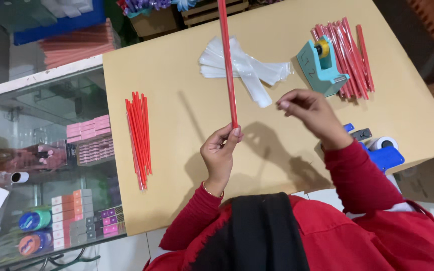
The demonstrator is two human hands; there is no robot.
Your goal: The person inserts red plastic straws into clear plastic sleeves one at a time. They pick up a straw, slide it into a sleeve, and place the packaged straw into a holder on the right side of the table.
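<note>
Red stick [227,60]: likely light, stiff, thin; left hand [219,153] fingers pinch its lower end, centre frame.
Right hand [311,114]: fingertips together, apparently empty.

A big tan table [177,211] is seen in the middle. To the left of the table, a glass cabinet [36,150] is set, and small pink and red boxes [89,135] are kept inside it. Past the far side of the table, wooden crates [212,10] are stacked. White floor tiles [126,251] are seen below the table.
</note>
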